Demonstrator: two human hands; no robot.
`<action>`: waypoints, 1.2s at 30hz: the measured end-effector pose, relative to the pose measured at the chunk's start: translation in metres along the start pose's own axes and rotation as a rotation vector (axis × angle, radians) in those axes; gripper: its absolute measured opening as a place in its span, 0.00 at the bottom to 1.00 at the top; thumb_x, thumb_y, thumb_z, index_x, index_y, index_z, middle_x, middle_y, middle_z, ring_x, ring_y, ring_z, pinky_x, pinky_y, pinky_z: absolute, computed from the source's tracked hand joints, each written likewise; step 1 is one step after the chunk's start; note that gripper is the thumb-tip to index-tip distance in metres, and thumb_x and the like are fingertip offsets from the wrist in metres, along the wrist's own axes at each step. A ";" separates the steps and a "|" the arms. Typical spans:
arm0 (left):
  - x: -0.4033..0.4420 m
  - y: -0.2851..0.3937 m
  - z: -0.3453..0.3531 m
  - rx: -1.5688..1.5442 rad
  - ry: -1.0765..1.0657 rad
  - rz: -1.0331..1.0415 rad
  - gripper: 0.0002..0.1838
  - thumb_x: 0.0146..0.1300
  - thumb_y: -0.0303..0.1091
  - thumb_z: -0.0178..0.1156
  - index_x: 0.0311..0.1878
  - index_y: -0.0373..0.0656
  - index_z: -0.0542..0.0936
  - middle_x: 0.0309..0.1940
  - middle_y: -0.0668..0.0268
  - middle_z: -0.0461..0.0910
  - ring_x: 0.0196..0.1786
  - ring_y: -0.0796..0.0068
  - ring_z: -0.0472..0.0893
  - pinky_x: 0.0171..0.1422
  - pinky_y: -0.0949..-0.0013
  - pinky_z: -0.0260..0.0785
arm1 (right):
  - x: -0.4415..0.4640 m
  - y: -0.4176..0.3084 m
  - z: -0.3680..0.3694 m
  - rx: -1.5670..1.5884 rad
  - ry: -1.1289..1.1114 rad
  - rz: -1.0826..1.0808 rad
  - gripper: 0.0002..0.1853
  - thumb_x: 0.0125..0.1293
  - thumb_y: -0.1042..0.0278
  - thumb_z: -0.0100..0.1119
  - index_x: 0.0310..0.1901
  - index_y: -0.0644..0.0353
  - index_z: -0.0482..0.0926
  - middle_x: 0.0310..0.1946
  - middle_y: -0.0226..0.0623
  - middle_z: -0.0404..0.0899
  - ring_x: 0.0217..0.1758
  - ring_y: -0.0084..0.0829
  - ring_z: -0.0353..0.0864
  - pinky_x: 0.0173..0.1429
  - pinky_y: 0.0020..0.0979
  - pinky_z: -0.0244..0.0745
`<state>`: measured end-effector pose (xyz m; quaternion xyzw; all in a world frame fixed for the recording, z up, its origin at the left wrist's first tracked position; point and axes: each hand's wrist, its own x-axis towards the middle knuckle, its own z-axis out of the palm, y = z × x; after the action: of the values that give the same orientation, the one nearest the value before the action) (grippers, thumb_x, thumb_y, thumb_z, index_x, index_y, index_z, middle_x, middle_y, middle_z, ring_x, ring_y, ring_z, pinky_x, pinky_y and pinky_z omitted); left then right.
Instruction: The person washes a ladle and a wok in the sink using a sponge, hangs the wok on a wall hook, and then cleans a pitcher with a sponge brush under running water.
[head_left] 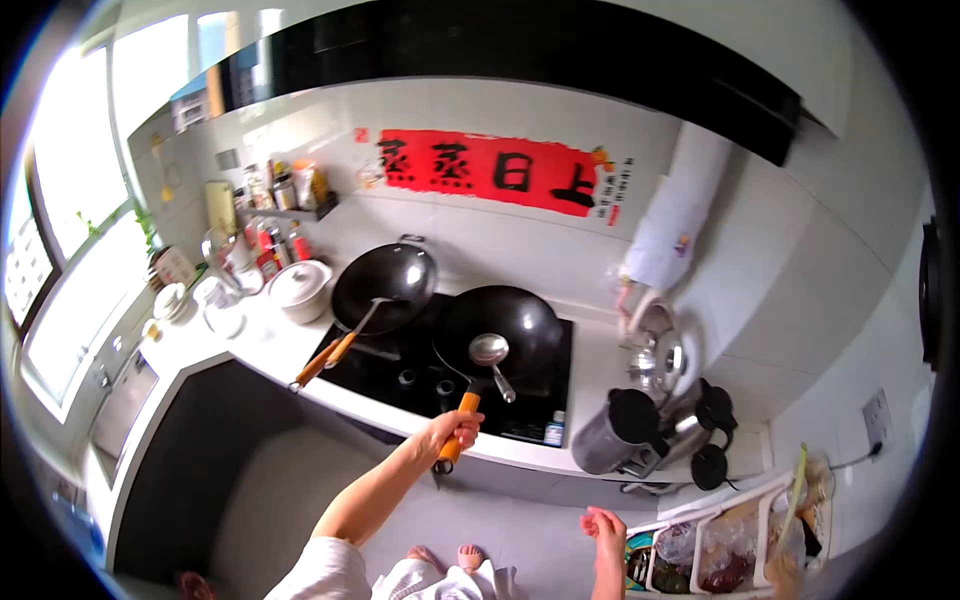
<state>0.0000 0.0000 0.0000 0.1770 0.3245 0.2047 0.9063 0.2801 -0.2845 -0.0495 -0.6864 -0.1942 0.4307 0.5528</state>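
My left hand [450, 428] is wrapped round the wooden handle [470, 402] of the right wok [520, 318], which sits on the hob [563, 378], not lifted off. The ladle [489, 349] is in place too, its bowl inside that wok, but neither hand holds it. Beside it, the left wok [375, 282] has a spatula [374, 312] in it, untouched. My right hand [604, 522] is half open near the baskets [700, 545], fingers loosely bent, with nothing visible in it.

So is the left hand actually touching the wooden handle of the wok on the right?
Touching. The head view shows the left hand closed around the wooden handle, with bare wood visible both above and below the grip.
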 end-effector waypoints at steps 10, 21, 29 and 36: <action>-0.320 -0.060 -0.054 -0.052 0.145 0.275 0.13 0.61 0.29 0.63 0.40 0.45 0.66 0.17 0.78 0.60 0.13 0.91 0.58 0.17 0.83 0.51 | 0.001 -0.071 0.275 -0.125 -0.852 -0.201 0.14 0.72 0.63 0.51 0.46 0.65 0.81 0.36 0.39 0.84 0.38 0.28 0.83 0.46 0.27 0.76; -0.572 -0.107 -0.217 -0.304 0.556 0.677 0.14 0.61 0.30 0.64 0.34 0.47 0.65 0.16 0.78 0.60 0.12 0.89 0.59 0.18 0.79 0.57 | -0.239 -0.015 0.601 -0.205 -1.701 -0.185 0.13 0.74 0.66 0.45 0.48 0.66 0.76 0.35 0.46 0.84 0.39 0.33 0.85 0.49 0.32 0.79; -0.674 -0.105 -0.317 -0.497 0.653 0.762 0.12 0.62 0.30 0.63 0.37 0.46 0.67 0.16 0.79 0.61 0.12 0.90 0.60 0.18 0.79 0.57 | -0.384 0.023 0.757 -0.232 -2.125 0.033 0.30 0.77 0.55 0.40 0.75 0.52 0.45 0.42 0.46 0.83 0.41 0.34 0.86 0.46 0.30 0.81; -0.701 -0.053 -0.435 -0.675 0.705 0.806 0.08 0.64 0.28 0.59 0.42 0.45 0.69 0.17 0.78 0.62 0.12 0.90 0.60 0.17 0.79 0.58 | -0.424 0.077 0.928 -0.603 -2.149 0.587 0.26 0.74 0.48 0.45 0.64 0.58 0.65 0.40 0.41 0.82 0.40 0.32 0.86 0.36 0.26 0.81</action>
<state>-0.7685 -0.3043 0.0214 -0.0882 0.4289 0.6672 0.6026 -0.7187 -0.0745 0.0227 -0.0885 -0.4927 0.8409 -0.2056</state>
